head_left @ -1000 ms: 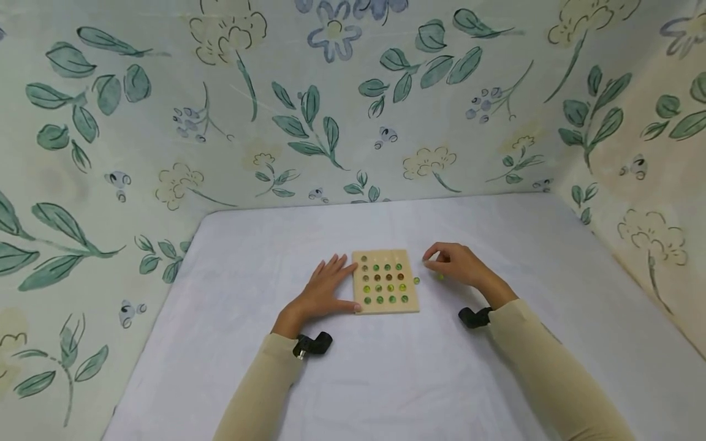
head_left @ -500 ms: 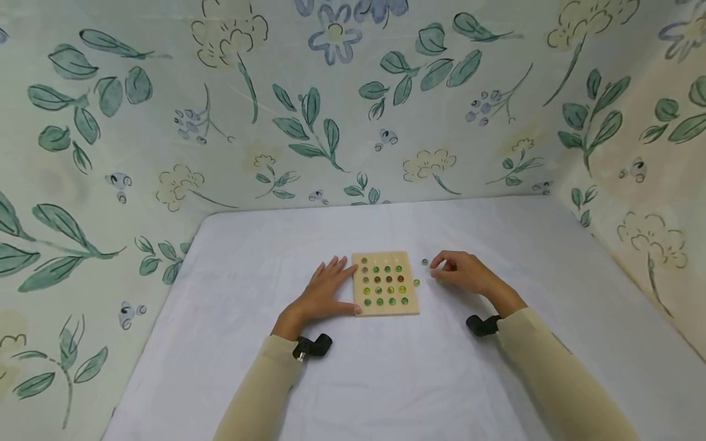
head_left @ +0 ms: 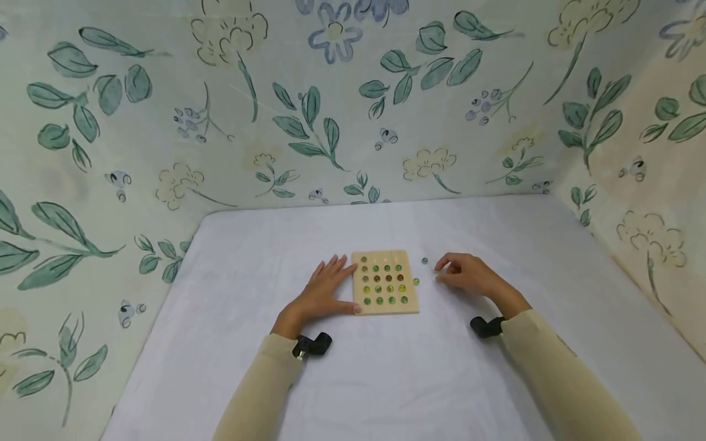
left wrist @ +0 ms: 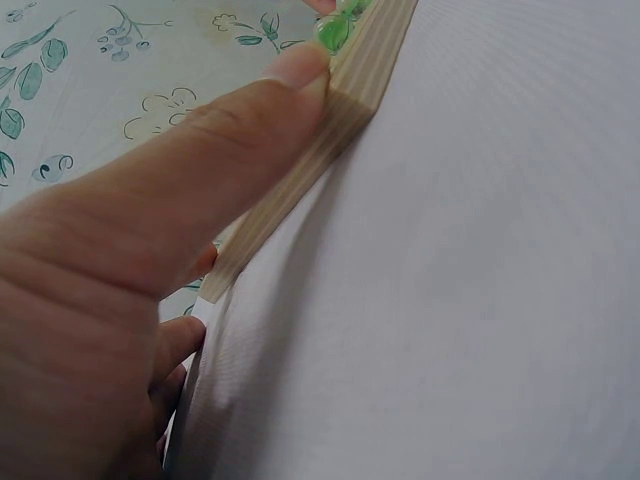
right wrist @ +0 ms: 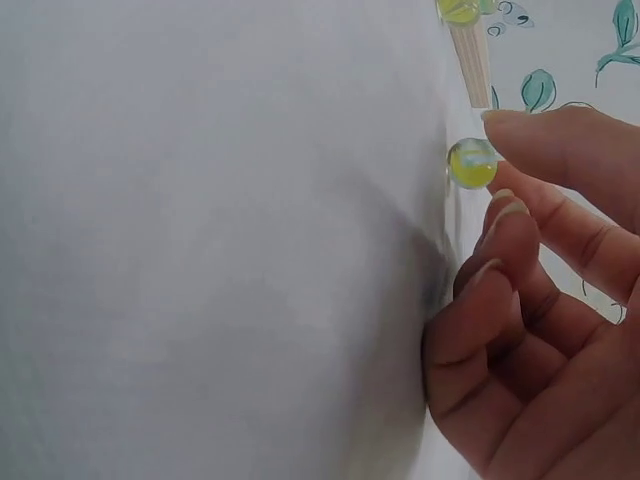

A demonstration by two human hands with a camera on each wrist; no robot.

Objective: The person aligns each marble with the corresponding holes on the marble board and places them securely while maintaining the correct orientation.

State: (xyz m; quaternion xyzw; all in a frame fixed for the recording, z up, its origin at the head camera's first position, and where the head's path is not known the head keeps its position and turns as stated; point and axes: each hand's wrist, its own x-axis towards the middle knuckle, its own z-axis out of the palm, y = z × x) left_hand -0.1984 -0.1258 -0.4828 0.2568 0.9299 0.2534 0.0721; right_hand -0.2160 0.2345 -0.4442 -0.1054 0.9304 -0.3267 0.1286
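A square wooden board (head_left: 386, 308) lies mid-table, its holes filled with several green, yellow and brown marbles. My left hand (head_left: 322, 291) lies flat against the board's left side, fingers straight. In the left wrist view the thumb (left wrist: 200, 180) presses the board's edge (left wrist: 300, 180) below a green marble (left wrist: 335, 30). My right hand (head_left: 466, 274) rests on the cloth to the right of the board, fingers curled. In the right wrist view two fingertips (right wrist: 510, 215) close on a yellow marble (right wrist: 472, 163) lying on the cloth.
Two loose marbles lie between board and right hand, a dark green marble (head_left: 425, 261) and a light green marble (head_left: 416, 281). The white cloth (head_left: 386, 380) covers the table. Floral fabric walls (head_left: 331, 122) close it in at the back and both sides.
My right hand has dropped from hovering near the upper loose marble down and right onto the cloth, and its fingers now cover the yellow marble. The left hand and board have not moved.
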